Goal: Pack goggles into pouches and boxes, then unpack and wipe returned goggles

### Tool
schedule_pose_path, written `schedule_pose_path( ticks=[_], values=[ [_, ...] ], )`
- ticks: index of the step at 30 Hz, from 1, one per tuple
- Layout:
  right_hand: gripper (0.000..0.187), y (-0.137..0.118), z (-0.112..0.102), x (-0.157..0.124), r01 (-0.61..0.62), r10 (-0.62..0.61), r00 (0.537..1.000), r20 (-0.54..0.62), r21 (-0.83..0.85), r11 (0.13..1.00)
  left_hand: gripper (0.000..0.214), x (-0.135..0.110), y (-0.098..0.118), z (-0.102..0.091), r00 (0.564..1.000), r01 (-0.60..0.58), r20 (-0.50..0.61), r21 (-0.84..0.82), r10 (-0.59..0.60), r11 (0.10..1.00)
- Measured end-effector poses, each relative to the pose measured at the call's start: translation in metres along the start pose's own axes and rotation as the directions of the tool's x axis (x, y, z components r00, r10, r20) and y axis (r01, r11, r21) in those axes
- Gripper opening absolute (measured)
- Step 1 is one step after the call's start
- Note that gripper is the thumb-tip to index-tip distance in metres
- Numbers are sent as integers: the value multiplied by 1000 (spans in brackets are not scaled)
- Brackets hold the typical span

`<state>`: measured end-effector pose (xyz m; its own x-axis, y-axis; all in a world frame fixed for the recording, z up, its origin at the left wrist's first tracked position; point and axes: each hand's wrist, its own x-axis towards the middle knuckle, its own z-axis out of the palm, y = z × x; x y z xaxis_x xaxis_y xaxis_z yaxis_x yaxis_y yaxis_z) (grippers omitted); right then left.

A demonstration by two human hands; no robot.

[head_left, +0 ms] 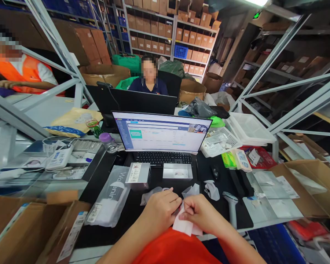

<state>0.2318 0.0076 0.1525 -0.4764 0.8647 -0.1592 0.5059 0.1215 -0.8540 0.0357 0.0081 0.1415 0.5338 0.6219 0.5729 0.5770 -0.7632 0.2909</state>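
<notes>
My left hand (161,209) and my right hand (202,213) meet at the near edge of the black desk mat (132,209), both pinching a small white pouch (184,224). Their fingers are closed on its top edge. Just beyond the hands lie a crumpled clear bag (150,194) and a small white packet (191,190). An open silver box (178,171) and its lid with a label (138,173) sit in front of the keyboard (162,158). A grey poly bag (110,198) lies to the left.
A monitor (161,132) stands ahead, with a seated person (149,79) behind it and another in an orange vest (22,71) at far left. A barcode scanner (231,207), mouse (215,171), white trays (250,128) and open cardboard boxes (313,183) crowd the right side.
</notes>
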Motion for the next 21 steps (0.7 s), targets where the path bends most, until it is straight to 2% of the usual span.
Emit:
schedule_pose_path(
  ticks=[2,3,5,7,9,12,16,19,21],
  values=[
    [45,-1,4,1,12,-11,999,-48,5,1000,14,0,-2,-3,1000,-3,10,9,3,1000],
    [44,0,1,0,35,-34,999,-20,13,999,16,-1,-3,-6,1000,11,19,-3,-11,1000],
    [42,3,-11,-4,86,-89,989,119,35,996,22,-3,-7,-13,998,50,43,-50,-48,998],
    [43,7,-25,-9,114,-126,957,263,60,992,27,-6,-11,-19,995,84,52,-100,-79,991],
    [47,9,-34,-12,117,-135,941,311,76,990,29,-8,-13,-21,995,97,42,-129,-92,987],
    [47,6,-29,-11,66,-87,961,261,87,994,26,-8,-10,-17,996,87,11,-101,-86,991],
    [43,-5,-4,-1,35,-37,994,105,21,999,16,-4,-5,-7,999,6,43,-25,-5,1000],
    [42,-8,6,4,42,-42,999,-2,-16,999,17,-1,-4,-7,998,-62,27,13,61,998],
    [41,-4,4,6,37,-34,998,-46,57,998,27,-1,-4,-13,999,-48,-9,87,49,995]
  ],
)
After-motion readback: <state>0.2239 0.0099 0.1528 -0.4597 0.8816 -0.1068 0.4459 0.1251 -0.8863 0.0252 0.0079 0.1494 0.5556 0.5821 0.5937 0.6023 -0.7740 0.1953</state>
